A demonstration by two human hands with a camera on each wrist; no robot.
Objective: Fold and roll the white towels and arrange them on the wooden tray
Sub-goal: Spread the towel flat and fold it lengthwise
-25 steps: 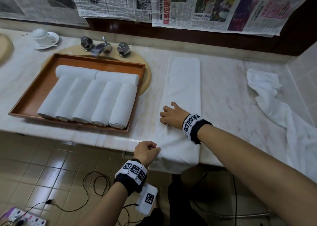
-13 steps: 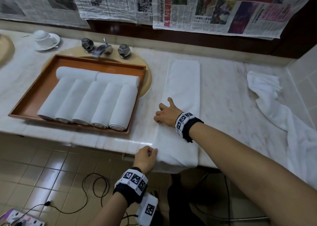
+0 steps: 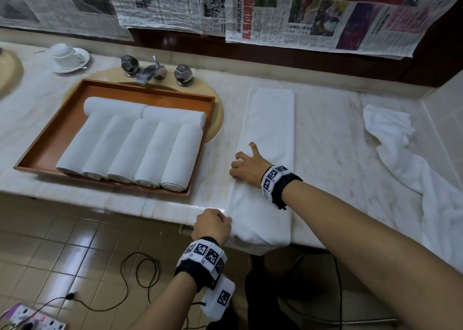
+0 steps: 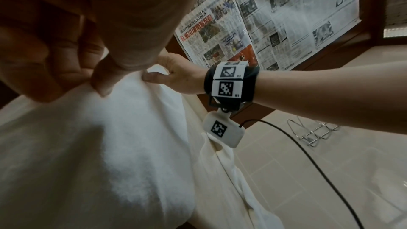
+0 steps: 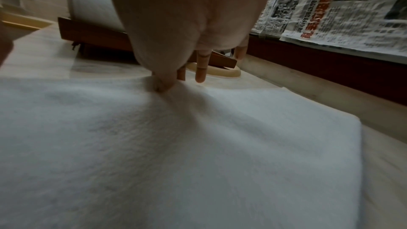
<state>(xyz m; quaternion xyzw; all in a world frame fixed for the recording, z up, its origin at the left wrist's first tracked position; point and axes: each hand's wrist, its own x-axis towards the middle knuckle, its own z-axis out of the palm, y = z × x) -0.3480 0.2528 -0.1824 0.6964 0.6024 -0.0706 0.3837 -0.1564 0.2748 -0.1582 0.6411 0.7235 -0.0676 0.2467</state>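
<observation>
— Where's the towel?
— Folded long on the counter, just right of the tray of rolled towels, its near end hanging over the edge.
— The hands?
— Left hand pinches its near corner; right hand pinches its left edge.

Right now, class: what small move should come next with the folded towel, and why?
Probably start rolling the folded towel from its overhanging near end: the left hand pinches that corner, the right hand pins its left edge, and it lies flat.
</observation>
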